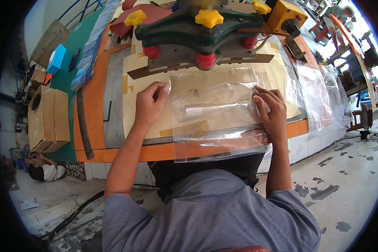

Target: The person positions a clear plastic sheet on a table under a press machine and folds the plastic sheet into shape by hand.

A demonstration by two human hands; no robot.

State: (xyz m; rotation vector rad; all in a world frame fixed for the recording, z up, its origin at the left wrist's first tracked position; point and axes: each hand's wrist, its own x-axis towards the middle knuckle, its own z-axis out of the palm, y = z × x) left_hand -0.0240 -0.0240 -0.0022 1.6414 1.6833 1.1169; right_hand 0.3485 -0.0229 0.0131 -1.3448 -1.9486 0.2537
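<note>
A clear plastic bag (214, 113) lies flat on the workbench (94, 96) in front of a green press machine (197, 29) with yellow and red knobs. My left hand (149, 103) pinches the bag's upper left corner. My right hand (271, 109) presses fingertips on the bag's right edge. The bag's near end hangs over the orange front edge of the bench. A dark metal bar (155, 69) at the machine's base sits just beyond the bag's far end.
More clear bags (323, 96) drape over the bench's right end. A cardboard box (48, 119), a blue box (56, 59) and a black strip (82, 122) lie at the left. A yellow control box (283, 14) stands at the back right. A person lies on the floor (42, 170) at lower left.
</note>
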